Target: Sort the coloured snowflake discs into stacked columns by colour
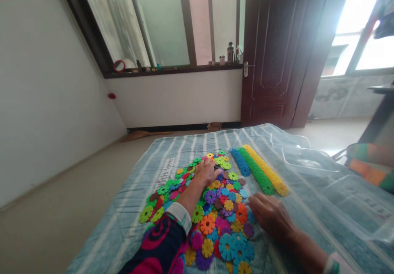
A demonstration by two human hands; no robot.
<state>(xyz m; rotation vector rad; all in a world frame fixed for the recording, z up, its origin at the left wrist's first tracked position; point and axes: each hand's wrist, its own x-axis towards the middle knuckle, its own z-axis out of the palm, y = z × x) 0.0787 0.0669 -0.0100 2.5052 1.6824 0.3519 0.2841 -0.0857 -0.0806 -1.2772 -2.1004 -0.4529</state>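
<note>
A heap of notched plastic discs (210, 197) in many colours spreads over a striped blue-grey cloth. My left hand (207, 172) rests on the upper part of the heap, fingers spread. Close to the right edge of the heap is my right hand (268, 213), its fingers curled together beside a blue disc; whatever they may hold is hidden. Beyond it lie three long rows of discs side by side: a short blue row (239, 161), a green row (256, 171) and a yellow row (266, 170).
Clear plastic containers (310, 161) and a transparent lid (353, 202) lie on the right of the cloth. An orange and green item (369, 165) is at the far right. Behind stand a dark red door (273, 52) and a window ledge (172, 71) with small items.
</note>
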